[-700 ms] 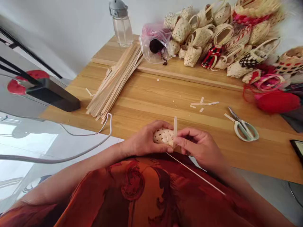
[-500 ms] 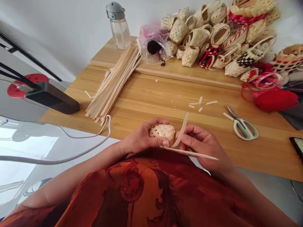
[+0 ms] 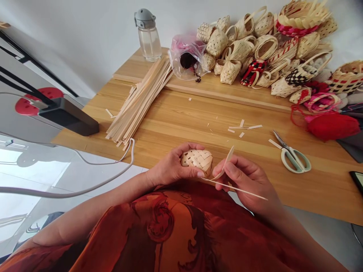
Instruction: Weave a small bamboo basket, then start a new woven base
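Note:
A small woven basket (image 3: 197,160) of pale strips is wrapped in my left hand (image 3: 181,166), thumb across its lower edge. My right hand (image 3: 241,177), just right of it, pinches an upright curved strip (image 3: 227,160) between thumb and fingers. This strip comes from the basket's lower right side. A second thin strip (image 3: 246,192) runs from beneath my left thumb rightward past my right hand. Both hands are in front of my body, at the table's near edge.
Scissors (image 3: 295,155) lie on the wooden table (image 3: 181,124) at right. Left are a bundle of strips (image 3: 141,102), a bottle (image 3: 149,39), a black power block (image 3: 69,116) and a white cable (image 3: 131,155). Woven baskets (image 3: 231,71) and red yarn (image 3: 333,126) sit behind.
My right hand has moved slightly right and down with the curved strip, which now leans further right. The basket is turned slightly in my left hand. The whole view has shifted a little.

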Demonstrator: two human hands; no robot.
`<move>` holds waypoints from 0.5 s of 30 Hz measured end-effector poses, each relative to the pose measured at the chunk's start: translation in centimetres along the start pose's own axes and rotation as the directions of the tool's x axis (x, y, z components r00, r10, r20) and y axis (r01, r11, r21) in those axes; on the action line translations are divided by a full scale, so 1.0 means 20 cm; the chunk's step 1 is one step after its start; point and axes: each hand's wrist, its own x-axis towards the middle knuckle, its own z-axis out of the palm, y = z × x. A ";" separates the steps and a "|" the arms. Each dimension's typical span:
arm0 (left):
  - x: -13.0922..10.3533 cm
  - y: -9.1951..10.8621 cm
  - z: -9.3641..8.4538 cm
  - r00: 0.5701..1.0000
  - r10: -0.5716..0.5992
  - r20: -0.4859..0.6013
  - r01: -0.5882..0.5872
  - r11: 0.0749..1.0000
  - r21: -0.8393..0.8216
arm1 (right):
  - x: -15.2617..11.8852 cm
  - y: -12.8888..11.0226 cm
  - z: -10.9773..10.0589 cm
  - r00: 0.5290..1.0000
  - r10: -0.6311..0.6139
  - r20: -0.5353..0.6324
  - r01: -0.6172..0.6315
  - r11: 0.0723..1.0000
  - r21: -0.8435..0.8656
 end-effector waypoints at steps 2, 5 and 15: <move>0.00 0.00 0.00 1.000 0.016 -0.008 -0.016 1.000 0.006 | 0.01 0.01 0.00 0.999 0.003 -0.046 -0.003 1.000 -0.003; 0.00 0.00 0.00 1.000 0.010 -0.002 -0.010 1.000 0.004 | 0.02 0.02 0.00 0.994 -0.001 -0.109 0.003 1.000 0.018; 0.00 0.03 0.01 0.999 0.043 0.001 -0.043 0.997 0.069 | 0.04 0.03 0.00 0.994 0.027 -0.103 -0.025 0.999 0.025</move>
